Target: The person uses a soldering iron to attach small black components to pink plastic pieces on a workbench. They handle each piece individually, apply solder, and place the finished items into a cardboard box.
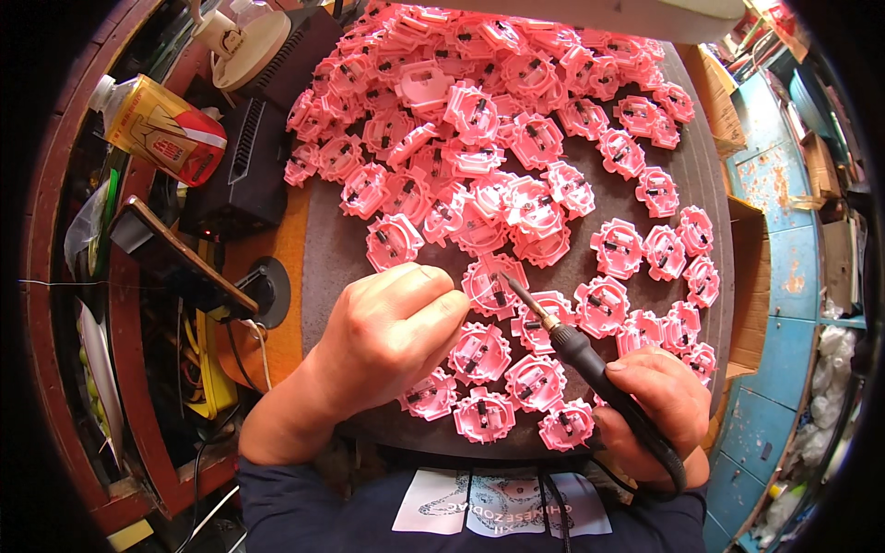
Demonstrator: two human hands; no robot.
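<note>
My right hand [666,398] is closed around the dark handle of a soldering iron [590,364], whose cord curves back under the wrist. Its metal tip points up and left, at a pink plastic part [489,293] with small black pieces in it; whether the tip touches it I cannot tell. Just left of that part, my left hand [392,318] is closed with fingers curled in, and what they pinch is hidden. More such pink parts [537,381] lie spread below and to the right of the iron.
A large heap of pink parts [424,88] covers the far side of the grey work mat [336,286]. On the left stand a phone [180,253] on a holder, a black box [241,170] and a bottle [166,129]. Cardboard [747,286] and blue cabinets [770,359] border the right.
</note>
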